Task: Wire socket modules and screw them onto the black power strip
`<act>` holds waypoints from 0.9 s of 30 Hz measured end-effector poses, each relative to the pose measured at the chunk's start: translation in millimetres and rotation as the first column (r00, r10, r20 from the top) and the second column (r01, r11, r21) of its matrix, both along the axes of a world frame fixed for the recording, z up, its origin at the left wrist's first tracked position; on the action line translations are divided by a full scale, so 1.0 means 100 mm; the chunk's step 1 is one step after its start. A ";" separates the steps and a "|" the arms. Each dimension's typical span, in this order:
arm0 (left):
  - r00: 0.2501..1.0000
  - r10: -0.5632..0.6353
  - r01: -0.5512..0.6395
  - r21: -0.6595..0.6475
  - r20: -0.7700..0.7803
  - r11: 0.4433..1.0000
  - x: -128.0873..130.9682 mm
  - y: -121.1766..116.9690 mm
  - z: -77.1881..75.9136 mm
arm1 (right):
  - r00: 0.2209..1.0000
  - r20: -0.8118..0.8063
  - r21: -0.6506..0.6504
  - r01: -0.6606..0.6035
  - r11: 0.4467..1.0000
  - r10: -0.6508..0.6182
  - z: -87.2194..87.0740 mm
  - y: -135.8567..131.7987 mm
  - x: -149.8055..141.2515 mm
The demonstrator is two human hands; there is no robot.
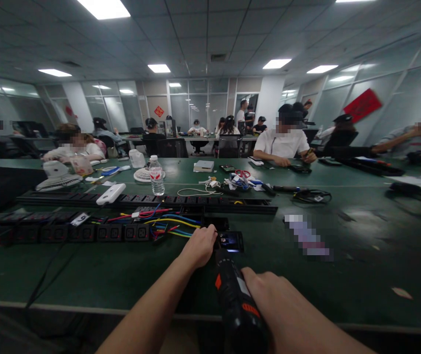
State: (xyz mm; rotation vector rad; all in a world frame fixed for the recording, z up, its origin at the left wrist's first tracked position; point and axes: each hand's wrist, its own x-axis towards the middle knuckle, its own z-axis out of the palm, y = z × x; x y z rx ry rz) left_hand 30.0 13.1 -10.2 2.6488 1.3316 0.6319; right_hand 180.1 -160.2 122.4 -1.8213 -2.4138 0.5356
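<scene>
My right hand (269,295) is wrapped round a black cordless drill (238,290) with orange markings, its front end pointing away from me. Just beyond the drill's tip lies a small black module (234,241) with a shiny face. My left hand (201,244) is closed beside this module and the drill's tip; what its fingers pinch is hidden. Blue, yellow and red wires (175,221) run from the left up to that hand. They come out of a black power strip (112,232) with rows of sockets, which lies on the green table (122,275).
Another long black power strip (166,200) lies behind, with a white device (111,194) on it. A water bottle (156,177), a white fan (57,177) and a heap of tools and cables (245,180) stand farther back. A co-worker (282,140) sits across the table.
</scene>
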 end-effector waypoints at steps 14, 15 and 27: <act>1.000 0.015 -0.014 -0.012 0.025 1.000 0.01 -0.01 0.01 | 1.000 -0.007 -0.010 0.012 1.000 -0.012 -0.03 -0.02 0.03; 1.000 0.010 -0.010 -0.017 0.028 1.000 0.01 -0.01 0.01 | 1.000 -0.012 -0.007 0.009 1.000 -0.009 -0.03 -0.02 0.03; 0.998 0.016 -0.013 -0.042 0.060 0.999 0.00 0.00 0.03 | 0.984 -0.176 0.087 0.051 0.995 -0.035 -0.50 -0.15 0.50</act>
